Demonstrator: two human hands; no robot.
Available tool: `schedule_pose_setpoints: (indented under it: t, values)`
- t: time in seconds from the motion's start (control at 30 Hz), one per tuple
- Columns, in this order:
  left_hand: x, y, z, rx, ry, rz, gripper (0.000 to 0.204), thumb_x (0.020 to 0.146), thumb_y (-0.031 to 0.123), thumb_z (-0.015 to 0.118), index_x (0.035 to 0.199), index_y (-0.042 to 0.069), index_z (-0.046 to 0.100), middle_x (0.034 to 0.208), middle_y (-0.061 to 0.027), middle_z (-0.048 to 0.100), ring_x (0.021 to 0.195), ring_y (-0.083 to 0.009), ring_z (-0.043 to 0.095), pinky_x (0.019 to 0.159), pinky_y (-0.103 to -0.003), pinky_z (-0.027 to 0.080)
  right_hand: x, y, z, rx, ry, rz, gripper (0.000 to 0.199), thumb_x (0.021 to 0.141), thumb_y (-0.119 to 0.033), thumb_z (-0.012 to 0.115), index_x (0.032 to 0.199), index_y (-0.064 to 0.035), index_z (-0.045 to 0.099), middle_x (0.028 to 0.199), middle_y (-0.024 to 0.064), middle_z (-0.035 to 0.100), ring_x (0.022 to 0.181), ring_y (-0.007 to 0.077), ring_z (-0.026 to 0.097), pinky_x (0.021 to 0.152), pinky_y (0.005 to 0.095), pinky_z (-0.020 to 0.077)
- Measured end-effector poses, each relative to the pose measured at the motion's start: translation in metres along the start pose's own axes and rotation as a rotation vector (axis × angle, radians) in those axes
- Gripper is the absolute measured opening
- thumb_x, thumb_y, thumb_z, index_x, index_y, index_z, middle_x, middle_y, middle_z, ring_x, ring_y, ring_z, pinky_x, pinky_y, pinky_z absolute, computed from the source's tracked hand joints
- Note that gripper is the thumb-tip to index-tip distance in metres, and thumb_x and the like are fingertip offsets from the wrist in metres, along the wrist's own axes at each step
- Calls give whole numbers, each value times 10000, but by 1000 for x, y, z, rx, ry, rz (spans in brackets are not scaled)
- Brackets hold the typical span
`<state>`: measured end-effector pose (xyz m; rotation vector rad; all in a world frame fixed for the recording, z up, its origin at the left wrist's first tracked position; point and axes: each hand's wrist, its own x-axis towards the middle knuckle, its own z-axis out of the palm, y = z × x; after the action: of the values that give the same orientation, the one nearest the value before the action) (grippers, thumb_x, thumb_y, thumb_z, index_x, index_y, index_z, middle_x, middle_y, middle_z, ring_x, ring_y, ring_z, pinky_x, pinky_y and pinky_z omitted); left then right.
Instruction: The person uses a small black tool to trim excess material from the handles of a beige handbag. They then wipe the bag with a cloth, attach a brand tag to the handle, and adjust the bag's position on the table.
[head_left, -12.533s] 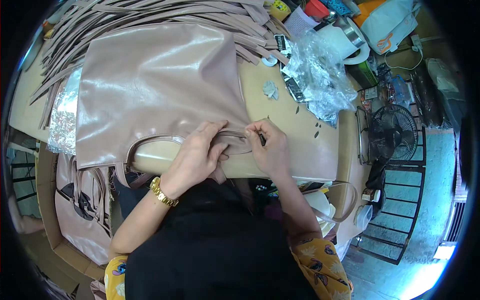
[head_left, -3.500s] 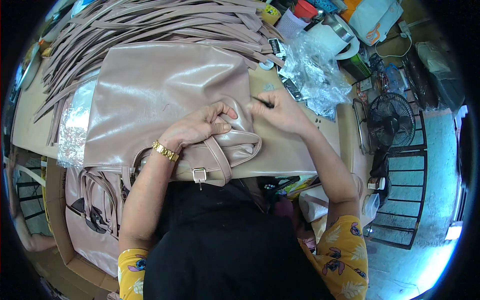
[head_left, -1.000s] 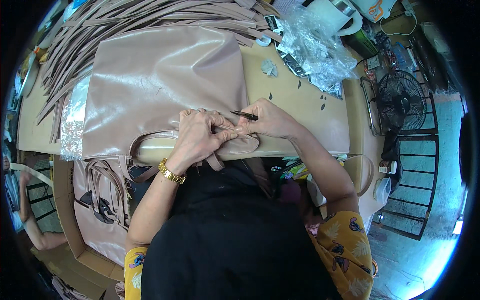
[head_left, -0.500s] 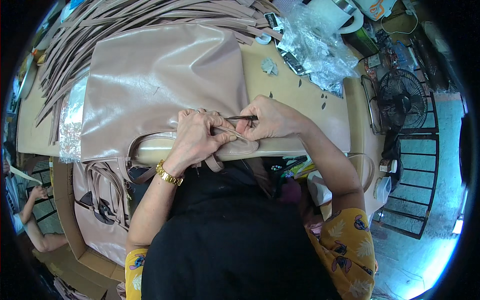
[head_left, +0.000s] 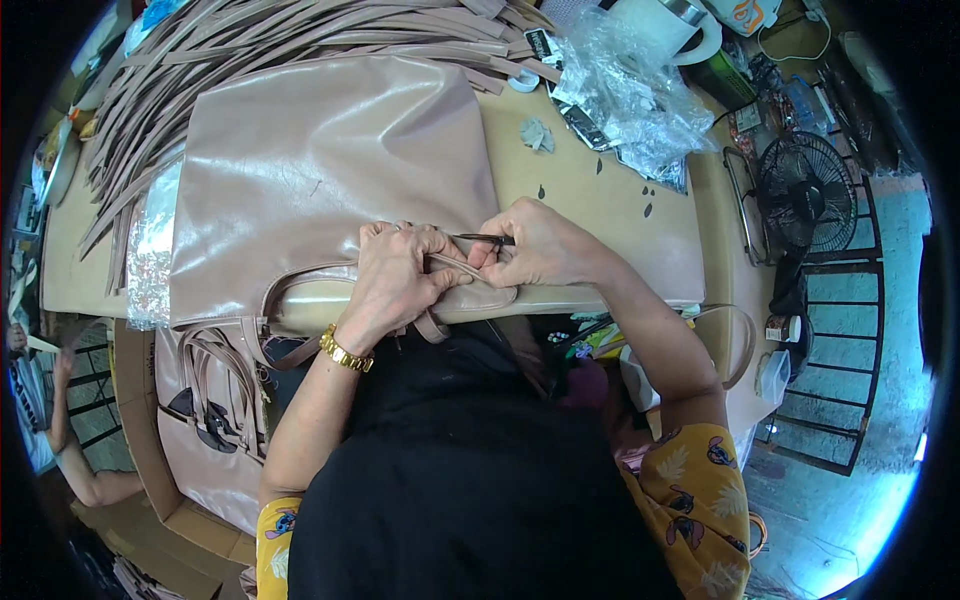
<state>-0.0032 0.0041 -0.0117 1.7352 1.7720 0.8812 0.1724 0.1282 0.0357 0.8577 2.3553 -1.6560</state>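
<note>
Left hand (head_left: 395,275): fingers curled tight – pinching the bag strap (head_left: 300,285) at the tan bag (head_left: 330,170) near edge.
Right hand (head_left: 540,250): fingers pinching a thin dark tool (head_left: 482,239) – just beside the strap.

A large beige leather bag (head_left: 330,170) lies flat on the wooden workbench (head_left: 600,200), its near edge at the bench's near rim — there the left hand (head_left: 395,275) grips the bag's strap (head_left: 450,290) and the right hand (head_left: 535,250), just to its right, pinches a thin dark tool (head_left: 485,239) pointed left at the left fingers. A heap of beige leather strips (head_left: 250,40) fans across the far left, crumpled clear plastic (head_left: 630,90) lies far right, and a black fan (head_left: 805,195) stands at the right — more beige bags (head_left: 205,420) sit in a box at the near left.
</note>
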Motion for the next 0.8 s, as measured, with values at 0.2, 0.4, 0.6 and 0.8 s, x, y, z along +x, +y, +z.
schedule_pose_setpoints:
  t: [0.2,0.4,0.6,0.8]
  values:
    - [-1,-2,3,8,33,7,208,703,312,841,803,145,770,745,-37,700,749,-218,603,822,-371,345,5,5,7,30,86,16,190,725,-120,719,848,25,720,713,22,655,695,66,571,632,258,464]
    - [0,-2,3,-19,31,12,196,708,316,840,761,142,767,729,-36,696,734,-214,596,823,-370,348,0,6,1,64,23,-83,160,719,-100,722,832,12,730,713,18,659,686,82,572,649,260,470]
    - [1,2,0,57,-23,-42,275,727,317,834,894,113,757,788,-57,716,787,-241,620,870,-379,363,5,8,8,43,87,32,184,722,-62,711,886,19,731,778,45,676,755,89,591,718,256,491]
    - [1,2,1,-133,12,-34,500,692,223,857,1163,155,702,797,-7,736,772,-185,654,890,-357,360,2,18,4,129,6,-180,230,714,-68,727,923,25,734,832,53,686,768,105,589,712,269,497]
